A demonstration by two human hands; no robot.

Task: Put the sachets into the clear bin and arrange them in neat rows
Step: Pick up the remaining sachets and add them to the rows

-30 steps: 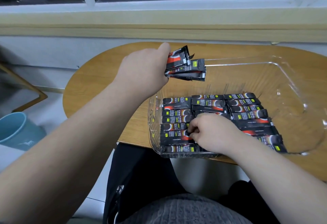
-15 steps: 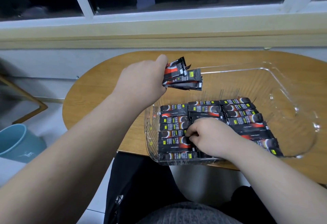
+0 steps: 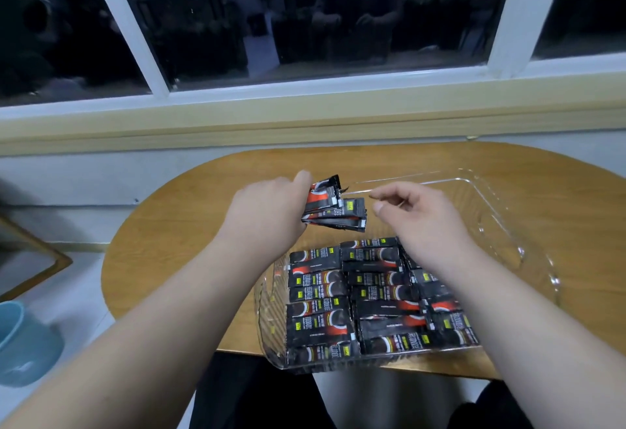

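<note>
So, a bundle of sachets [image 3: 333,213], black with red and little yellow patches, is gripped in the left hand [image 3: 267,215]. The fingers are curled tight round one end, and the other ends are fanned out a bit to the right. The bundle is held up in the air over the far left part of the clear bin [image 3: 501,225], not touching it.

The right hand [image 3: 420,222] is held just beside the bundle's free ends, close but apart from them. It's loose and mostly opened up, with the forefinger stretched toward the bundle, the thumb kept apart below it, and the other fingers gently curved. Nothing is held in it.

The rest of the sachets [image 3: 366,296] are already packed in the near half of the bin. They're laid flat and crosswise in three columns side by side, one behind another, pretty tidy overall. A few in the right column look slightly skewed, but part of that column is covered by the right forearm, so it can't be judged fully.

The bin is set on a rounded wooden table [image 3: 176,242], with its near end right at the table's near edge. A dark window [image 3: 305,21] with white bars is seen behind, and a light blue bucket [image 3: 23,344] is parked on the floor at the lower left.
</note>
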